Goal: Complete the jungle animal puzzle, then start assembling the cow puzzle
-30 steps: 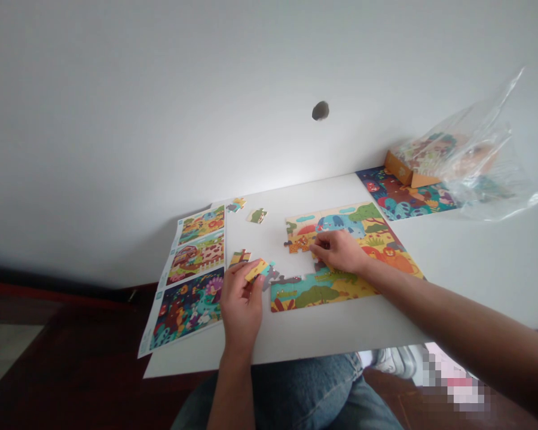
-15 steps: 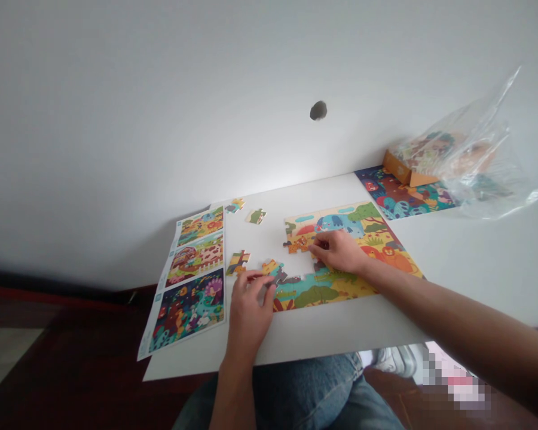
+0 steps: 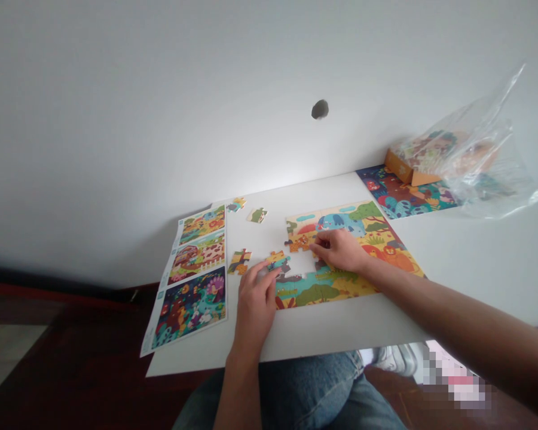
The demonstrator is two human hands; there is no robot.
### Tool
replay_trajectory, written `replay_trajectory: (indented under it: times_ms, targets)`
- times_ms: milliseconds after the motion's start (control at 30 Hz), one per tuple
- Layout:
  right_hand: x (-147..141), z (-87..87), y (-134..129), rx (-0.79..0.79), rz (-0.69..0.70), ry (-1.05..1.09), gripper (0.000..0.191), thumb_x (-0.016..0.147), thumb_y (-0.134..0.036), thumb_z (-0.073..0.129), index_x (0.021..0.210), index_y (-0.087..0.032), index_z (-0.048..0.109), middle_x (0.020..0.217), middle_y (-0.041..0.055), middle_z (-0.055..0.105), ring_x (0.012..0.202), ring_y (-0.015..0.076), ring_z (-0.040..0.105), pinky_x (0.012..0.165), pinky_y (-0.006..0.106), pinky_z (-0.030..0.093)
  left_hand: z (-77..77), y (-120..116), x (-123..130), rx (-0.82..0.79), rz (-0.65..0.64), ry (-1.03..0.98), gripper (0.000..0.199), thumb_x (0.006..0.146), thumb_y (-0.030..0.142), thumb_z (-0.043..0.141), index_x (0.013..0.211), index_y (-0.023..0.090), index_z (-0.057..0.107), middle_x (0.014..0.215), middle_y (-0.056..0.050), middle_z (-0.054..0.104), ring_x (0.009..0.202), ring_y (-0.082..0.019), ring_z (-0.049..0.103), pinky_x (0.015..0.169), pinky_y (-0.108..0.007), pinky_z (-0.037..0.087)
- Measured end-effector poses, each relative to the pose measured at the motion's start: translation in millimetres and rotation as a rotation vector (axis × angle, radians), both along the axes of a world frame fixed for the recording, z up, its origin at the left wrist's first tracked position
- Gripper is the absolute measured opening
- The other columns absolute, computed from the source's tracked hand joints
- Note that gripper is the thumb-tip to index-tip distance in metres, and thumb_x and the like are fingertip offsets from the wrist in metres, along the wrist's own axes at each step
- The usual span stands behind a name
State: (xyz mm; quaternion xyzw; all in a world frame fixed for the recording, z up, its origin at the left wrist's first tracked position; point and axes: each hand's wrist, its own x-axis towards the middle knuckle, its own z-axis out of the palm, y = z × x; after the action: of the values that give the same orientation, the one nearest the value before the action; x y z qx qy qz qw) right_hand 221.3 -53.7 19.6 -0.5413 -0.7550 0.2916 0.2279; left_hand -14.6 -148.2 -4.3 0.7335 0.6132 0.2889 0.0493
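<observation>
A partly joined animal puzzle [image 3: 341, 224] lies on the white table, with a gap near its left middle. My left hand [image 3: 256, 298] is at the lower left of the gap, fingers apart, fingertips on a yellow and teal piece [image 3: 278, 261]. My right hand [image 3: 341, 249] is over the middle of the puzzle, thumb and forefinger pinched at the right end of an orange spotted piece [image 3: 299, 242]; whether they grip it is hard to tell. A loose piece [image 3: 240, 261] lies left of my left fingertips.
Two loose pieces, one green [image 3: 257, 215] and one yellow-blue [image 3: 237, 205], lie farther back. A picture sheet [image 3: 197, 298] covers the left edge. Back right are a dark puzzle [image 3: 419, 200], an orange box [image 3: 399, 167] and a clear plastic bag [image 3: 488, 173].
My left hand has moved slightly right and the yellow and teal piece has shifted up and right near the gap. My right hand has stayed almost still.
</observation>
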Motion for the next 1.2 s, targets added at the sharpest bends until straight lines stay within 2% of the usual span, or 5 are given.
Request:
replay_trajectory:
  times_ms: [200, 633, 800, 1000, 1200]
  targets:
    - [0.9, -1.0, 0.1, -0.017, 0.004, 0.008, 0.028, 0.086, -0.035, 0.056, 0.063, -0.019, 0.057, 0.063, 0.0003, 0.065, 0.056, 0.0109, 0.050, 0.056, 0.025, 0.030, 1.0, 0.5, 1.7, 0.017, 0.013, 0.036, 0.031, 0.094, 0.015, 0.048, 0.107, 0.025, 0.074, 0.117, -0.009, 0.061, 0.112, -0.025, 0.057, 0.100, -0.046, 0.049]
    - [1.1, -1.5, 0.9, 0.008, 0.008, -0.005, 0.029, 0.086, -0.036, 0.056, 0.063, -0.019, 0.058, 0.063, -0.0005, 0.064, 0.056, 0.0107, 0.050, 0.057, 0.025, 0.031, 2.5, 1.6, 6.1, -0.026, -0.037, 0.090, 0.028, 0.095, 0.019, 0.046, 0.115, 0.020, 0.065, 0.139, -0.010, 0.054, 0.130, -0.027, 0.047, 0.111, -0.048, 0.038]
    - [0.7, -1.8, 0.7, -0.006, 0.003, -0.010, 0.030, 0.087, -0.038, 0.055, 0.064, -0.019, 0.060, 0.064, 0.0004, 0.064, 0.057, 0.0114, 0.050, 0.057, 0.025, 0.031, 10.0, 13.9, 1.1, -0.138, -0.105, 0.117, 0.045, 0.089, 0.012, 0.048, 0.132, 0.023, 0.058, 0.148, -0.009, 0.048, 0.131, -0.029, 0.044, 0.111, -0.053, 0.033]
    - [-0.7, -1.0, 0.9, 0.011, 0.012, -0.010, 0.029, 0.086, -0.036, 0.055, 0.062, -0.019, 0.058, 0.061, -0.0003, 0.061, 0.057, 0.0113, 0.049, 0.057, 0.025, 0.030, 25.4, 36.9, -9.5, -0.246, -0.197, 0.140, 0.046, 0.078, 0.008, 0.062, 0.120, 0.027, 0.067, 0.130, -0.007, 0.060, 0.124, -0.029, 0.048, 0.113, -0.053, 0.032]
    - [-1.4, -4.4, 2.0, 0.018, 0.003, -0.026, 0.030, 0.086, -0.038, 0.055, 0.064, -0.019, 0.059, 0.062, -0.0005, 0.061, 0.056, 0.0113, 0.048, 0.056, 0.025, 0.029, 33.3, 52.5, -9.9, -0.354, -0.193, 0.113, 0.061, 0.072, 0.008, 0.071, 0.128, 0.029, 0.064, 0.111, -0.006, 0.057, 0.110, -0.026, 0.055, 0.101, -0.044, 0.046]
